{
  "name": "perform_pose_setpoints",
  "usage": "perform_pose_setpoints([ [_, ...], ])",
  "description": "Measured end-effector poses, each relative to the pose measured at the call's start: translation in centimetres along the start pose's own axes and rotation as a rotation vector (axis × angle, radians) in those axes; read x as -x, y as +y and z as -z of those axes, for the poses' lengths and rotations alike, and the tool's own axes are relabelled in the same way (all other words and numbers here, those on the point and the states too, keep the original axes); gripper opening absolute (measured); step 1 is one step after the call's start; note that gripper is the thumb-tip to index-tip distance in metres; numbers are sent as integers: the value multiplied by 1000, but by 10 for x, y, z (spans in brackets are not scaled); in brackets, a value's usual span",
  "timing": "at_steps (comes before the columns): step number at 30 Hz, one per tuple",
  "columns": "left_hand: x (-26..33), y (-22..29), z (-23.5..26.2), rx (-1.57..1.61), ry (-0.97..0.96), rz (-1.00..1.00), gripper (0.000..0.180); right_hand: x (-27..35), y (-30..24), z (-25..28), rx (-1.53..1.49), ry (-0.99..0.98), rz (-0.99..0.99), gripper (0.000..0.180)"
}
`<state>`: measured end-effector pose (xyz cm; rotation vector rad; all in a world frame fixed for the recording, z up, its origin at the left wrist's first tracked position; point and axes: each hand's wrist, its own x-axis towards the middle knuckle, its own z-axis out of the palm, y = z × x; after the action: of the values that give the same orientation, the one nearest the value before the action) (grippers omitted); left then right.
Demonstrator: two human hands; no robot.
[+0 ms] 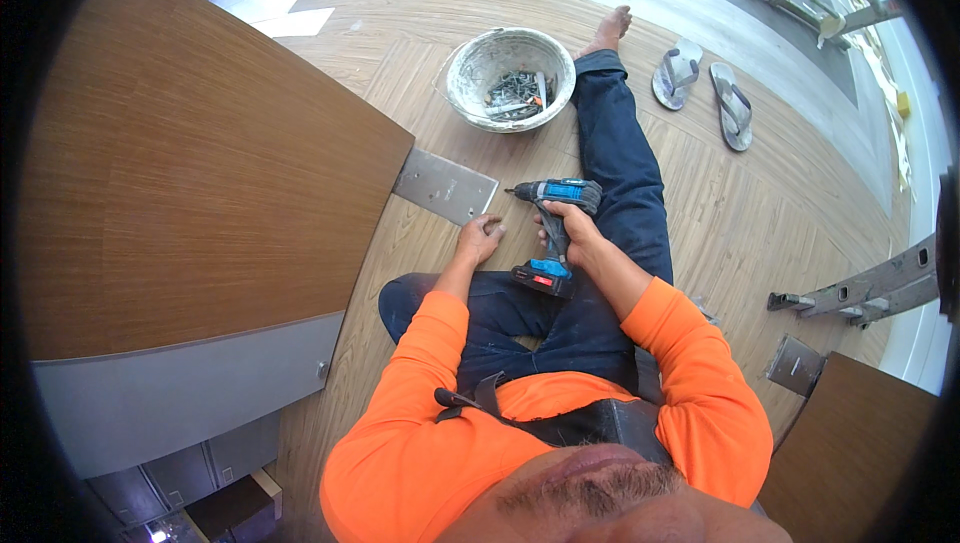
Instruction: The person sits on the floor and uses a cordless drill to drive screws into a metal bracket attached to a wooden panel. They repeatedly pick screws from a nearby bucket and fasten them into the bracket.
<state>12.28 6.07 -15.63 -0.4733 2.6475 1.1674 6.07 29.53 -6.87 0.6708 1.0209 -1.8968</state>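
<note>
Drill (557, 191) sits grasped in my right hand (575, 227); my left hand (481, 240) is curled beside the metal plate (443, 186) at the wooden panel's corner, and whether it pinches anything I can't tell. I'd keep the bit (510, 190) square to the plate, pressure steady.

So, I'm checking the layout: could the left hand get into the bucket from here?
Probably, with a forward lean: the bucket is open-topped, and nothing tall stands between it and the left hand.
</note>
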Motion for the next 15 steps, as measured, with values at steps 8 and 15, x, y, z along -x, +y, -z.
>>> perform_pose_setpoints([
  [8,0,-6,-3,4,19,-22,38,1,1,-1,11,-6,4,24],
  [15,5,22,9,0,201,-19,37,-3,1,0,-25,18,7,21],
])
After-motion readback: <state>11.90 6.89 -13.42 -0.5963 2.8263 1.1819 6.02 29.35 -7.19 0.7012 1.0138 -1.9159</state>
